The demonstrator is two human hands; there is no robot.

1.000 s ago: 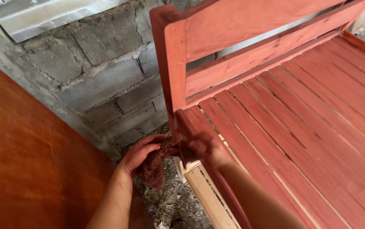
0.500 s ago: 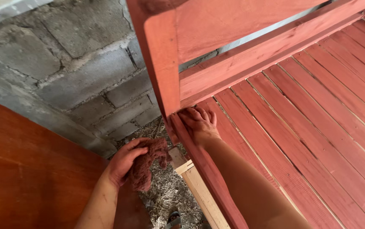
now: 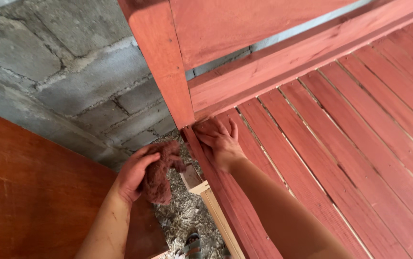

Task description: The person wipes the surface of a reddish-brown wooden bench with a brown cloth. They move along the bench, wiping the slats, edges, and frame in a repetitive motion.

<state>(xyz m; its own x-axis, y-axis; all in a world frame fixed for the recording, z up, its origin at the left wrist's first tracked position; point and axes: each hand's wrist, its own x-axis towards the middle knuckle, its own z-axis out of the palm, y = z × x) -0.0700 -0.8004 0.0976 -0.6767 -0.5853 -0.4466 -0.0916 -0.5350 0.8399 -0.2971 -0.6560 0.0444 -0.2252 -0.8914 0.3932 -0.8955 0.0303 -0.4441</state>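
Stain-soaked rag [image 3: 161, 170], a reddish-brown wad bunched in the left hand [image 3: 137, 175], fingers curled tight round it, hanging just off the near corner of the slatted bed frame [image 3: 340, 144] and over the gravel floor [image 3: 180, 211]. Farthest left, a flat brown plywood panel [image 3: 29, 192]; behind it, a grey concrete-block wall [image 3: 58, 72]. Below the rag, an unstained pale timber offcut [image 3: 206, 196] and, lower down, part of a sandal [image 3: 191, 247] on the gravel. Next right, the upright corner post [image 3: 161, 57] of the frame, already red like the rest. At its foot, the right hand [image 3: 218, 139], open and flat, holding nothing, fingers spread and pressed against the joint where post, side rail [image 3: 225, 201] and first slat [image 3: 264, 139] meet. Further right, rows of red slats with narrow gaps, and the crosswise headboard rail [image 3: 302, 62] above them. For a clean job, judging from this: better to keep the rag wadded small enough to reach into that inner corner, to rub along the grain rather than across it, to work colour into the seam under the post where bare wood tends to hide, and to wipe away any pooling in the slat gaps before it dries dark. Worth keeping the rag off the gravel to avoid picking up grit.
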